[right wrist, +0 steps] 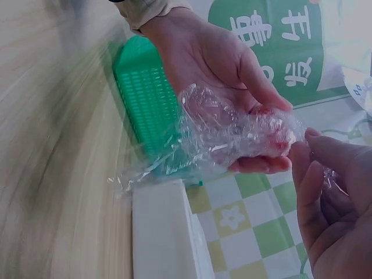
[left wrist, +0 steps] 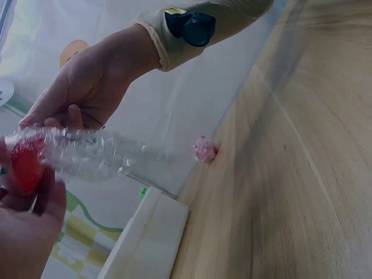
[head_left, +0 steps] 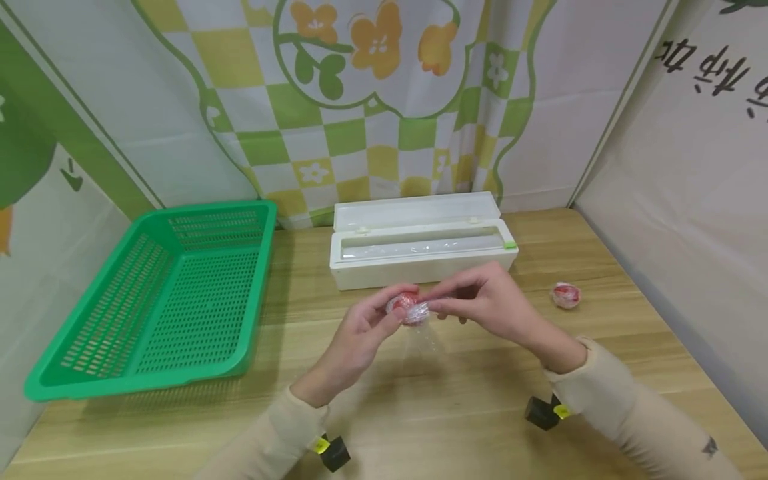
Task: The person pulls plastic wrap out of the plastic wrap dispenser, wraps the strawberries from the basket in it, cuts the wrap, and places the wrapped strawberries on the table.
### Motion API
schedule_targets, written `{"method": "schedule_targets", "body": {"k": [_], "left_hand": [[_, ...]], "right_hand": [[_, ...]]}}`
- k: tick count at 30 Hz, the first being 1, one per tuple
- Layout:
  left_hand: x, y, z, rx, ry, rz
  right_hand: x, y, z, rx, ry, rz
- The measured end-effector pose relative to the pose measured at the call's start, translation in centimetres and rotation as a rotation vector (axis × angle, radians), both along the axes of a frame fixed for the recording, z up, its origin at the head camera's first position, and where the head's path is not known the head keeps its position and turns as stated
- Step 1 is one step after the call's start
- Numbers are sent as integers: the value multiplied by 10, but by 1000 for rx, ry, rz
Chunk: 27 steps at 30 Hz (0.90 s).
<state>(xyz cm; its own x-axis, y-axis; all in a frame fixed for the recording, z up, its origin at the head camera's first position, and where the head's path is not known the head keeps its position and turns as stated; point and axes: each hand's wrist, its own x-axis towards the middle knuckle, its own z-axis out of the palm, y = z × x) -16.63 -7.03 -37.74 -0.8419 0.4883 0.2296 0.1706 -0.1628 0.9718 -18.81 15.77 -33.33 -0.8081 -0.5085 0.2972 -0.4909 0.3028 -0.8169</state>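
Note:
A small red roundish object (head_left: 403, 301), its exact kind unclear, is held between the fingers and thumb of my left hand (head_left: 359, 333). Crinkled clear cling film (right wrist: 203, 128) wraps around it, and a loose tail of film hangs off one side. My right hand (head_left: 499, 305) pinches the film at the object's edge with thumb and fingers. Both hands are above the table, in front of a white cling film box (head_left: 414, 270) whose lid stands raised. Inside the box lies a roll of clear film (head_left: 420, 248). The film partly covers the red object.
To the right on the wooden table (head_left: 468, 413) lies another red object wrapped in film (head_left: 566, 295). A green plastic basket (head_left: 259, 287) stands at the left. A patterned curtain (head_left: 384, 140) hangs behind the box, and white fabric walls flank the table.

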Motion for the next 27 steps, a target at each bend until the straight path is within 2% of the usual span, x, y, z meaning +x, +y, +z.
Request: {"method": "schedule_targets", "body": {"k": [4,8,13,19,24,27], "left_hand": [[0,1,0,44,-4,-67],[1,2,0,94,-26,-83],[3,3,1,122,-77,-25],[1,4,1,70,-58,71],[0,2,-1,77,-32,98],[-1,1,-3,91,-19,80]], "right_hand": [[-2,-1,-1,-20,-7,16],[-3,-4,-3,-32,-2,0],[-1,-9,-6,-34,26,-44],[2,-12,-8,-1,53,-54],[-1,-4,-3,15,38,50],[-2,1,0,21,30,107]]}}
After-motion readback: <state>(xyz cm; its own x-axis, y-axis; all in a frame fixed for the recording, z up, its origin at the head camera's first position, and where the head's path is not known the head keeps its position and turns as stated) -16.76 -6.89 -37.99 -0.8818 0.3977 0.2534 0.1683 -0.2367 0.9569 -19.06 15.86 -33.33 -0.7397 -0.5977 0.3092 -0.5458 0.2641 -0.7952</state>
